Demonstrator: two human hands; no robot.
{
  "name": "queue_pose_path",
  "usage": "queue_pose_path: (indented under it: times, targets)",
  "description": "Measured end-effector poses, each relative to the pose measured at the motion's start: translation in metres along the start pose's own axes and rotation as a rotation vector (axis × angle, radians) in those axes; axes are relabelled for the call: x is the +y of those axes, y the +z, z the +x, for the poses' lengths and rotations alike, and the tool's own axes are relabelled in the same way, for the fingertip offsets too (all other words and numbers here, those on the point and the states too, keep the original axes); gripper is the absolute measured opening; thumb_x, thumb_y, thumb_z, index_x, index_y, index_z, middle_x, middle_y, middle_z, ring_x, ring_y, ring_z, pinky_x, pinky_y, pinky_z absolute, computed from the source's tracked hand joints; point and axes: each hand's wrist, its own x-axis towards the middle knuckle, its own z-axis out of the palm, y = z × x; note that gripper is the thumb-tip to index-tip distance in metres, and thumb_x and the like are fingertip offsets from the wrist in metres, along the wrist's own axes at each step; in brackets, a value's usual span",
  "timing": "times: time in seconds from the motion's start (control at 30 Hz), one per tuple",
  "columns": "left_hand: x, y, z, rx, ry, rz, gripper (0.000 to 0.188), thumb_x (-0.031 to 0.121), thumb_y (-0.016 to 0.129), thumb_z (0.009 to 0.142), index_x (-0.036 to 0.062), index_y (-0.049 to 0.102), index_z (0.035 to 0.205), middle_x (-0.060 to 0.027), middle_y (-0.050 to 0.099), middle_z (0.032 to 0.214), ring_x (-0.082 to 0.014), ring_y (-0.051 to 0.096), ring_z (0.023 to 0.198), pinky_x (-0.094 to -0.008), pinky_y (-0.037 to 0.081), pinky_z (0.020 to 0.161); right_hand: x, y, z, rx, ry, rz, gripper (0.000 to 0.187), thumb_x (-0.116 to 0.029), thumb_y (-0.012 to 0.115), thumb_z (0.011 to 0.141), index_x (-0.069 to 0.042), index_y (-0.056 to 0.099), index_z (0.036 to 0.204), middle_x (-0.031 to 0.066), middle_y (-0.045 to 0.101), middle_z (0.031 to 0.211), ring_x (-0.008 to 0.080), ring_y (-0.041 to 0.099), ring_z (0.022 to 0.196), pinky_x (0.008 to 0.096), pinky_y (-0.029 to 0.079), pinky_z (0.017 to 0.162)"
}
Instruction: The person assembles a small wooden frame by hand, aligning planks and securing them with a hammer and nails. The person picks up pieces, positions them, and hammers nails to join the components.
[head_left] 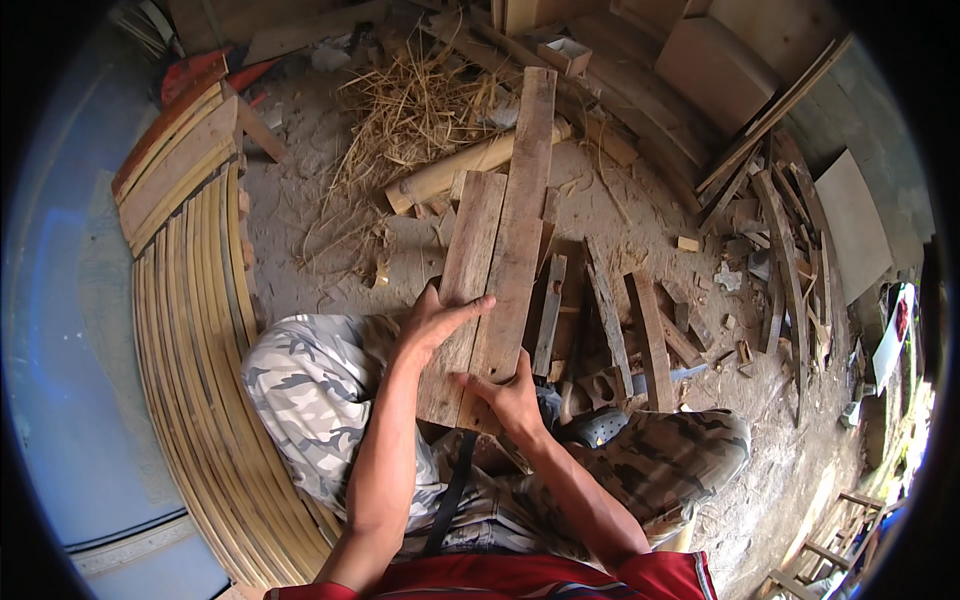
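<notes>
The ground around the person is a dusty floor (300,190) covered with wood scraps. Behind the boards lies a heap of dry straw (410,115), and just beside it a thick bamboo pole (470,165) lies across, passing under the far part of the boards. To the right, several short wooden slats (650,340) are scattered on the floor, and further right some long thin strips (790,260) lean together. On the person's left stands a curved stack of bent wooden laths (195,330), near the left knee in camouflage trousers (310,390). A small open box (565,52) sits at the far side. Two rough grey-brown boards lie side by side over the person's lap and point away: the long plank (525,210) on the right reaches much further than the short plank (465,290) on the left, and their long edges touch. Both are weathered, with dark stains and visible grain. The left hand (435,320) lies on the short plank, fingers spread across to the long one, its grip released and flat. The right hand (510,395) holds the near end of the long plank, its grip grasping the edge.
</notes>
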Motion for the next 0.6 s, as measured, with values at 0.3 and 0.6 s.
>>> queue_pose_path:
  times: [0.3, 0.6]
  targets:
    - [-0.009, 0.002, 0.010, -0.037, 0.074, -0.091, 0.085, 0.042, 0.093, 0.065, -0.0045, 0.057, 0.126, -0.0177, 0.068, 0.114, -0.0247, 0.065, 0.105, -0.0351, 0.051, 0.092, 0.010, -0.001, 0.007, 0.040, -0.045, -0.169, 0.100, -0.034, 0.090, 0.070, 0.006, 0.029, 0.139, 0.0256, 0.060, 0.122, 0.0305, 0.065, 0.108, 0.0383, 0.054, 0.092]
    - [0.010, 0.007, -0.008, -0.064, 0.119, -0.117, 0.068, 0.034, 0.089, 0.073, -0.0039, 0.062, 0.122, -0.0123, 0.070, 0.110, -0.0204, 0.066, 0.101, -0.0326, 0.051, 0.090, -0.001, 0.000, 0.002, 0.035, -0.001, -0.165, 0.094, -0.034, 0.088, 0.069, 0.003, 0.033, 0.135, 0.0264, 0.062, 0.121, 0.0322, 0.066, 0.108, 0.0398, 0.053, 0.092]
